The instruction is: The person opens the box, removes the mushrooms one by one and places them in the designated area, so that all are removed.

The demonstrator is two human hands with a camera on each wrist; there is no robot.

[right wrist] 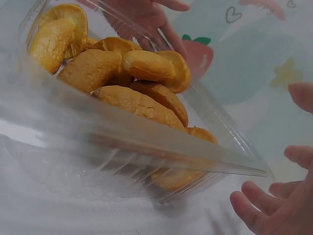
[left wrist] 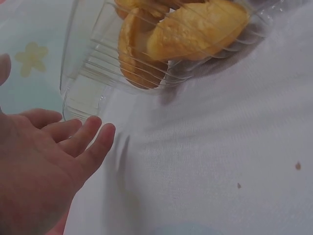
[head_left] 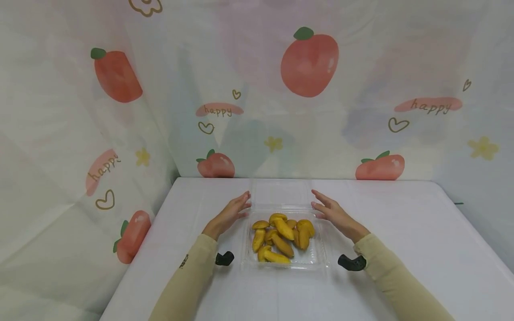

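A clear plastic clamshell box (head_left: 322,252) stands on the white table, its transparent lid (head_left: 281,195) folded back toward the wall. Several yellow mushrooms (head_left: 283,228) lie jumbled inside it. To the left of the hinge, my left hand (head_left: 228,217) reaches in with fingers spread and relaxed; its fingertips come close to the plastic in the left wrist view, and I cannot tell if they touch. On the opposite side is my right hand (head_left: 338,218), fingers extended and apart, near the box corner in the right wrist view. Neither hand holds anything.
White cloth covers the table (head_left: 401,223). A patterned curtain (head_left: 257,67) with printed fruit hangs behind and at the left. Black curved pieces stick out at both wrists, one by the left sleeve (head_left: 225,258) and one by the right sleeve (head_left: 352,263).
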